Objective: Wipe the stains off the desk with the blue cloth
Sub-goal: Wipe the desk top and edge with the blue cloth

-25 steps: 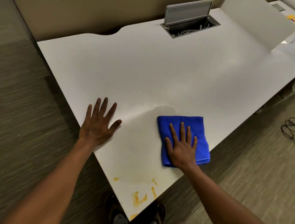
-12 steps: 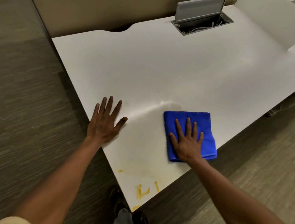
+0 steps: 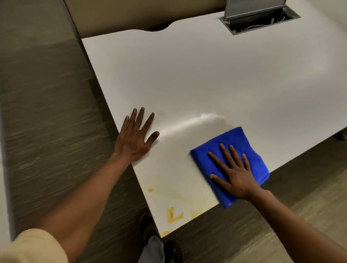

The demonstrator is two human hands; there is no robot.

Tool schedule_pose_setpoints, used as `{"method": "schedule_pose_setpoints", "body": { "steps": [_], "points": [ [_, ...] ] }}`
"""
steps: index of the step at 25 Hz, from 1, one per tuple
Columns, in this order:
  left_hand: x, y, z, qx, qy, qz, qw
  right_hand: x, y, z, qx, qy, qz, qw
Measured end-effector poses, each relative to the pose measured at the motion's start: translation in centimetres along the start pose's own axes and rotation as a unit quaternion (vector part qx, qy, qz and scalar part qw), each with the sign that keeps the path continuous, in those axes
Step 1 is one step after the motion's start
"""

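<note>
Cloth slid nearer and turned since a second ago, toward near right edge. Desk (image 3: 217, 82) wide, white. Blue cloth (image 3: 250, 153) folded, soft, light; likely slides easily, best pressed flat. Right hand (image 3: 236, 173) spread flat on cloth. Left hand (image 3: 134, 137) flat, bracing on desk. Yellow stains (image 3: 174, 214) remain, near corner.

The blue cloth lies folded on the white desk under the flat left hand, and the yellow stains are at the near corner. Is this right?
Not quite. In the head view the right hand presses flat on the blue cloth; the left hand rests flat on the bare white desk. The rest holds: the cloth is folded, and the yellow stains are at the near corner.
</note>
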State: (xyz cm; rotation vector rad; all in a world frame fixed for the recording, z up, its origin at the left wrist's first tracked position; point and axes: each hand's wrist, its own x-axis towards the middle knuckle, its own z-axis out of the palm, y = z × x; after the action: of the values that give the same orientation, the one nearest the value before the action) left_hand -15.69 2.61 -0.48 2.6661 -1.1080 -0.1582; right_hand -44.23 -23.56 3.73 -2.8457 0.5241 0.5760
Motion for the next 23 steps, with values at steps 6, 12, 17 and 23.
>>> {"method": "schedule_pose_setpoints", "body": {
  "steps": [6, 12, 17, 23],
  "points": [
    [0.5, -0.3, 0.0, -0.014, 0.014, -0.016, 1.000, -0.2, -13.0, 4.6, 0.093, 0.121, 0.121, 0.981],
    [0.5, -0.2, -0.4, -0.010, 0.002, -0.029, 1.000, -3.9, -10.7, 6.5, 0.015, 0.146, 0.005, 0.989],
    [0.5, -0.4, -0.1, -0.007, 0.010, -0.028, 1.000, 4.1, -12.4, 2.6, 0.078, 0.147, 0.128, 0.978],
    [-0.2, 0.1, -0.2, 0.008, -0.010, -0.016, 1.000, -0.5, -13.3, 4.8, 0.059, 0.146, 0.051, 0.986]
  ]
}}
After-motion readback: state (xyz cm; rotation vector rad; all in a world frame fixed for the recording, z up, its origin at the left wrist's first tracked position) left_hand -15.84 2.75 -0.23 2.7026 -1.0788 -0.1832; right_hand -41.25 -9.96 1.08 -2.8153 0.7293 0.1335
